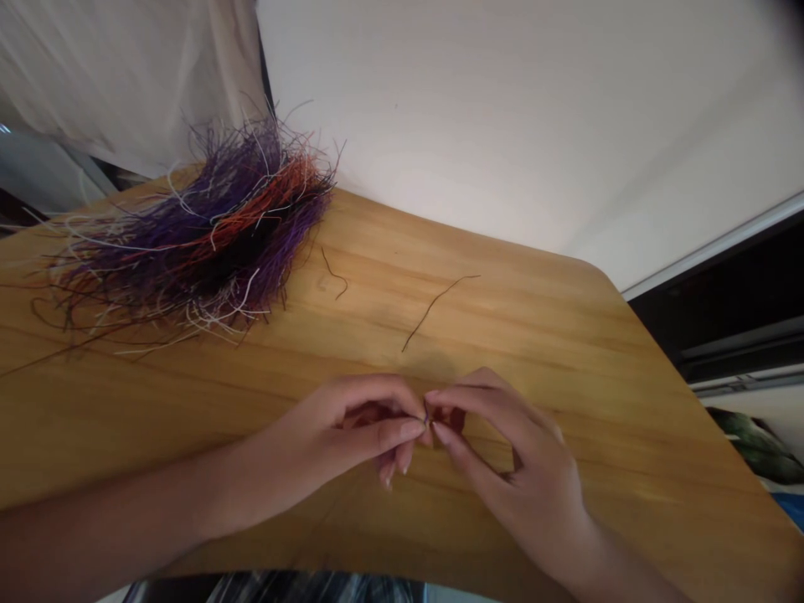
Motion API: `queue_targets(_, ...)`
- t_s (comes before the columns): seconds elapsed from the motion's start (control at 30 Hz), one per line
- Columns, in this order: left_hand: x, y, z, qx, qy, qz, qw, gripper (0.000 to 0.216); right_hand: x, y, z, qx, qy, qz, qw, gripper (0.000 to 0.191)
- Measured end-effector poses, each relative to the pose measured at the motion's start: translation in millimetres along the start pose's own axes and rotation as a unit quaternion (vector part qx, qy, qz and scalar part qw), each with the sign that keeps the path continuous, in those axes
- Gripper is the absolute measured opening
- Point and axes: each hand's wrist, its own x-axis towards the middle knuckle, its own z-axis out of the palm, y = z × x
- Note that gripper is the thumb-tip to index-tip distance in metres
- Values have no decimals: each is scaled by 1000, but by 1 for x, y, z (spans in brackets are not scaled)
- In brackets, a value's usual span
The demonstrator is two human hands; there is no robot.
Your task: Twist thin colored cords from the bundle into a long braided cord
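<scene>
Near the front of the wooden table, my left hand (pixel 377 427) pinches a short dark strand (pixel 427 412) between thumb and forefinger. It looks like a thin wire or thread with a bluish tint, mostly covered by the fingertips. My right hand (pixel 502 435) comes in from the other side, its thumb and forefinger nearly meeting at the same strand; whether they grip it is too small to make out. Beyond the hands, a loose dark strand (pixel 430 307) lies on the wood, and a shorter wavy strand (pixel 336 272) rests to its left.
A big tangled heap of purple, orange, black and white strands (pixel 251 209) covers the left back of the wooden table (pixel 603 352). A pale wall (pixel 490 126) rises behind the table. Light curtain fabric (pixel 126 67) hangs at the upper left. Dark furniture (pixel 741 310) stands beyond the right edge.
</scene>
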Motion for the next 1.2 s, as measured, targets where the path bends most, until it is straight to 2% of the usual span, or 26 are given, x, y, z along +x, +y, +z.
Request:
queue_targets(0.3, -2, 2, 0, 45, 6, -3, 999, 16, 3, -1, 2, 16, 2, 11, 1000, 12)
queue_targets(0.5, 1, 5, 0, 43, 36, -12, 998, 17, 0, -3, 0, 22, -11, 2, 1000, 16)
queue_targets(0.73, 0, 4, 0, -30, 12, -12, 999, 16, 0, -4, -5, 22, 0, -16, 1000, 23)
queue_targets(0.93, -1, 7, 1, -17, -19, -33, 999, 16, 3, -2, -10, 13, -23, -65, 998, 30)
queue_targets(1.07, -3, 7, 3, 10, -28, -36, 999, 17, 7, -5, -10, -10, -36, -98, 994, 22)
queue_targets(1.2, -4, 4, 4, 15, -31, -39, 999, 15, 4, -7, -6, 33, -34, -65, 997, 14)
